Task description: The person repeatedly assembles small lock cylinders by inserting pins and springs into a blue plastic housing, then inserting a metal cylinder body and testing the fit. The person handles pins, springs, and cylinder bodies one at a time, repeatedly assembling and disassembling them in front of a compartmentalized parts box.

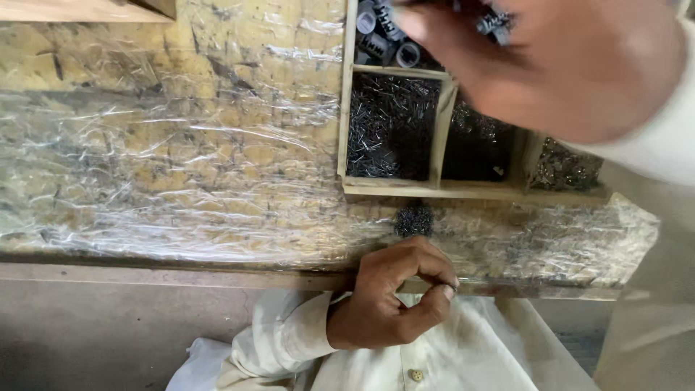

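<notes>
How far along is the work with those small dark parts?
Done: the wooden tray holds dark pins; a small pile lies on the bench. In hand: the right hand pinches a dark part over the tray; the left hand is pinched shut. Left: cannot tell.

The right hand (572, 65) is motion-blurred; the top edge cuts it off, and its fingertips and the small dark part (496, 22) they pinch cannot be identified. It covers part of the wooden compartment tray (441, 190), whose upper cells run out of view. The left hand (394, 297) closes on something too small to tell. The compartment contents read only as fine dark metal pieces (384, 123).
</notes>
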